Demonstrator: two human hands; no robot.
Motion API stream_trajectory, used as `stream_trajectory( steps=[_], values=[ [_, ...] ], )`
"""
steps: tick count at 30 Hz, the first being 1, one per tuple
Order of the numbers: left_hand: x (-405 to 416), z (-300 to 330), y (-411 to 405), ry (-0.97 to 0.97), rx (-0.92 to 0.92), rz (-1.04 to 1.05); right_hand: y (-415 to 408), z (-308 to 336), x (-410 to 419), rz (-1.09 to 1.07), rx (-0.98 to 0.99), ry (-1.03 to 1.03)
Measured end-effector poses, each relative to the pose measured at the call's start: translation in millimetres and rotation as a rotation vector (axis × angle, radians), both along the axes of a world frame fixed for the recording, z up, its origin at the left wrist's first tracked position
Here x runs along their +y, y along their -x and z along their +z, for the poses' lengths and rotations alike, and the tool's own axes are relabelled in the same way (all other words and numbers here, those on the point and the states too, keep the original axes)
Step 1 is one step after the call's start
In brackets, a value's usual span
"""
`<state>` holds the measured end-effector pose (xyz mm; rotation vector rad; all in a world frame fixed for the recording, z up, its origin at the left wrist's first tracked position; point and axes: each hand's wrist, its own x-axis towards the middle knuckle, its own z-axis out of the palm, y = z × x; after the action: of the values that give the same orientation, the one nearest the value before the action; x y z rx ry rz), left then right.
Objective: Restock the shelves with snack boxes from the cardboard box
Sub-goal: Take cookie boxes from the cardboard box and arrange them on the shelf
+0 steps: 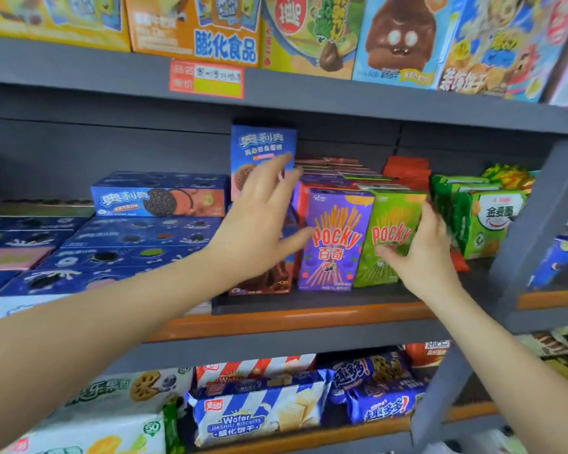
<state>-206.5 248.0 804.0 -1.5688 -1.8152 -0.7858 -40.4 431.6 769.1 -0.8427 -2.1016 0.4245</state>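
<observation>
Head view. Middle shelf [309,317], grey with an orange front edge. A green snack box [391,237] stands upright at the front of the shelf, long axis vertical, printed face towards the camera, leaning slightly to the right at the top. The right hand [423,253] grips it at its right side: thumb across the lower front, fingers curled round the right edge. Touching its left side stands a purple snack box [336,239], also upright and face-forward. More boxes line up behind these two, only their tops showing.

The left hand [259,217] is spread wide, fingers straight, holding nothing, in front of a tall blue biscuit box [263,149] standing upright behind it. Whether the fingertips touch that box I cannot tell.

Left of the hands: flat blue biscuit boxes [158,198] stacked lying down. Right of the green box: green packets [486,221].
</observation>
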Motion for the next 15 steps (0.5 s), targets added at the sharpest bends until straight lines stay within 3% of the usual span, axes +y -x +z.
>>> stream_trajectory(
  steps=[3,6,9,15],
  values=[
    [29,4,-23,0.173,0.104,0.082,-4,-4,20,0.091,0.105,0.318],
    [46,2,-33,0.237,0.200,0.200,-5,-11,32,0.190,0.085,0.499],
    [52,3,-39,0.247,0.211,0.263,-4,-15,39,0.253,0.016,0.510],
    [51,10,-40,0.246,0.130,0.303,-1,-18,40,0.315,-0.054,0.327]
  ],
)
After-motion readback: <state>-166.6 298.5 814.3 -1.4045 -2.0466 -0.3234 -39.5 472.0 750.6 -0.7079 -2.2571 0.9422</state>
